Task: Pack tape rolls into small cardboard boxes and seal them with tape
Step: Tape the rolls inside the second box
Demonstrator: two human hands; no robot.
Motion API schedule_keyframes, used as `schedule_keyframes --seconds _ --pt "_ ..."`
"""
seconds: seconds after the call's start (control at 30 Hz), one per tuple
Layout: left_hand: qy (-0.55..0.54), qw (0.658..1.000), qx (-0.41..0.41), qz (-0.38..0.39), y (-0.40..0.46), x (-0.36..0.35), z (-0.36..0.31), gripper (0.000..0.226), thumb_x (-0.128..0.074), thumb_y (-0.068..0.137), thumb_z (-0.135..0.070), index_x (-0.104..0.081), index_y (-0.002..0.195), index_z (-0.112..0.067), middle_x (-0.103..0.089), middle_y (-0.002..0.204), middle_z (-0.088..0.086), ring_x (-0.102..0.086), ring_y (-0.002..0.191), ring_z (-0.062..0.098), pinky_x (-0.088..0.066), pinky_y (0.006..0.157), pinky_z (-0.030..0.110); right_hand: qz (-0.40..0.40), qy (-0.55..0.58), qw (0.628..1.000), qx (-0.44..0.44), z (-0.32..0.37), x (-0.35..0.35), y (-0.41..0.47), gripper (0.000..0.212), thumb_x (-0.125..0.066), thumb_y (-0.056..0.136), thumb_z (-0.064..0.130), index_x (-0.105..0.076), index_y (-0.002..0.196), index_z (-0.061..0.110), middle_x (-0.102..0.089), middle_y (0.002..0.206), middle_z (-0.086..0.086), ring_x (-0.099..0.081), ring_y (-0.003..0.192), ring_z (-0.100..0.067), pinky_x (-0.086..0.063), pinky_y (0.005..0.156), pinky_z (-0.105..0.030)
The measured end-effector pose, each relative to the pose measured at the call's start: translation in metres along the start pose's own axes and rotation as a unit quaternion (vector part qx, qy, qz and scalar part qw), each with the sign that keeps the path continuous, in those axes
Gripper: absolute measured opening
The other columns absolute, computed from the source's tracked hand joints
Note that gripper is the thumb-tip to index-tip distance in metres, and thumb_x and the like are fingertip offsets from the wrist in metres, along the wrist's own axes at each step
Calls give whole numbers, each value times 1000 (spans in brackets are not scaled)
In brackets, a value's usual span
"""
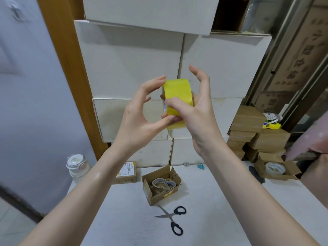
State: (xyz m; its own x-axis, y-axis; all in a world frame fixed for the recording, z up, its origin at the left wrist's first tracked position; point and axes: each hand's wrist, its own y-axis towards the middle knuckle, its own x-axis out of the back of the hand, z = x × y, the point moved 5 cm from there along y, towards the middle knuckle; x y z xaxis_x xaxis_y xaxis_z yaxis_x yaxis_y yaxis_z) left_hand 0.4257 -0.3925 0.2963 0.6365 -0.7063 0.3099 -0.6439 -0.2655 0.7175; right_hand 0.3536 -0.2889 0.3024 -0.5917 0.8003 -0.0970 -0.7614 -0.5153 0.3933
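At frame centre: yellow tape roll (178,102) gripped by left hand (142,119) and right hand (193,110); locate free end, peel steadily.

White table (204,219): open box (160,187), scissors (173,219), perhaps a jar (78,166).

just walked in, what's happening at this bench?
A person is packing tape. Both hands hold a yellow tape roll up in the air: the left hand pinches its edge, and the right hand grips it with the thumb on the outer face. On the white table below, a small open cardboard box already holds a roll, unsealed. Scissors lie in front of it. Another open box with tape sits at right.
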Motion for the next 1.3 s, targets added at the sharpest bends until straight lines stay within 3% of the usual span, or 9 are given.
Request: schedule_keyframes --seconds 0.33,0.47,0.6,0.7,0.77,1.03,1.1,1.2,1.3 --pt "75 987 -126 -67 -3 16 -15 28 -70 83 -23 -64 109 -17 -52 126 11 -53 111 21 -45 94 33 8 12 1000 -9 5 -4 -4 72 -60 82 1 -33 135 40 -61 84 -4 -60 65 -7 -51 59 -20" --pt "84 985 -124 -85 0 18 -17 24 -69 82 -25 -64 105 -22 -55 121 6 -54 103 25 -50 83 42 13 17 999 -24 6 -5 -3 69 -59 84 4 -32 135 41 -69 102 -12 -67 85 -10 -54 70 -22" --pt "-3 995 -34 -89 5 18 -12 22 -71 79 -26 -68 100 -22 -60 116 3 -55 102 18 -45 85 25 -2 31 998 -54 8 -4 -2 65 -52 70 28 -36 129 48 -51 134 -5 -53 120 -23 -45 101 -51" --pt "-81 991 58 -89 9 16 -8 14 -71 78 -24 -71 92 -25 -62 111 1 -61 96 8 -51 73 31 -2 41 998 -51 11 -6 -3 67 -49 69 30 -34 133 46 -38 146 -5 -44 130 -28 -42 102 -56" --pt "-112 985 87 -98 12 15 -7 13 -72 80 -18 -71 92 -24 -62 109 2 -62 88 -3 -50 64 18 2 20 999 -38 12 -7 -5 70 -48 71 30 -30 137 45 -37 146 -2 -43 131 -25 -39 105 -55" --pt "-12 984 128 -126 20 13 1 11 -70 85 -24 -68 78 -32 -59 96 -11 -57 91 -6 -42 63 10 52 -152 985 58 9 -12 -11 103 -59 80 -10 -2 148 41 -37 144 -8 -57 115 -27 -53 90 -43" --pt "30 984 118 -129 22 10 0 12 -67 87 -24 -66 78 -33 -57 93 -14 -56 101 6 -45 73 21 59 -201 975 72 4 -11 -11 103 -61 84 -6 3 149 41 -41 140 -8 -58 112 -26 -52 92 -43" --pt "88 984 69 -140 23 6 -6 11 -63 89 -18 -67 81 -24 -62 95 -11 -51 101 10 -42 82 25 54 -276 956 88 -3 -10 -15 94 -58 92 13 10 145 51 -50 100 -3 -54 66 -14 -45 60 -28" --pt "122 981 40 -143 24 2 -9 10 -60 90 -13 -69 86 -13 -64 92 -12 -51 100 14 -41 81 24 9 -340 934 111 -7 -4 -18 89 -54 94 23 17 142 50 -41 76 5 -47 53 -16 -34 51 -25"
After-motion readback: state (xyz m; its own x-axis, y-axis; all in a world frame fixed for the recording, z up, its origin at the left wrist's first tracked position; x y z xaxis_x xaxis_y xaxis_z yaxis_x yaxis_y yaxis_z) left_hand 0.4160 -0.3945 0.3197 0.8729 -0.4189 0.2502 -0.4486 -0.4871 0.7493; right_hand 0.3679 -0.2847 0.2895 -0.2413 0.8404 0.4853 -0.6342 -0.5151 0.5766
